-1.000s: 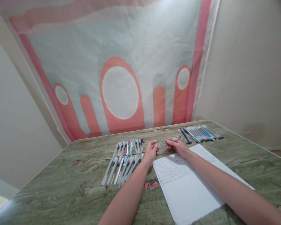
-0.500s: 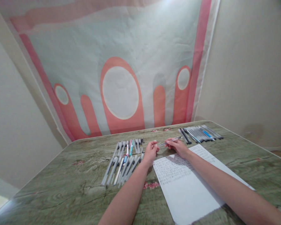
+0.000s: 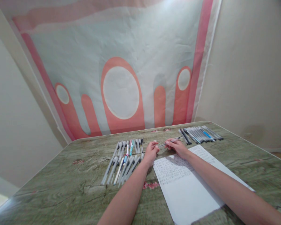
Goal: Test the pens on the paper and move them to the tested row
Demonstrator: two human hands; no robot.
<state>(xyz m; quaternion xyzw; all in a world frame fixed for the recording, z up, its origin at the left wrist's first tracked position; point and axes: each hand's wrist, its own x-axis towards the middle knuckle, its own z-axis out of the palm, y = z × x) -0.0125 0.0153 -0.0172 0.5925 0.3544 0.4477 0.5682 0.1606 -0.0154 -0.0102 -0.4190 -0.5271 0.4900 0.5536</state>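
Note:
My right hand (image 3: 178,147) is closed around a slim pen (image 3: 163,144), above the far edge of a sheet of paper (image 3: 187,193) covered in handwriting on its upper part. The pen lies slantwise, one end toward my left hand and its dark end sticking out past my right fingers. Just left of it, my left hand (image 3: 151,151) has its fingers curled together near the pen's tip. A small pale bit shows at those fingertips, too small to name. Beside my left hand lie two rows of pens and markers (image 3: 118,167), some with clear caps.
Another row of pens (image 3: 199,134), one bright blue, lies at the back right beyond the paper. All rest on a wood-patterned table (image 3: 61,184) with printed pink flowers. Behind its far edge hangs a wall cloth (image 3: 147,47) with coral shapes.
My hands and the pen hold almost the same place. The view has shifted very slightly; nothing on the table has moved.

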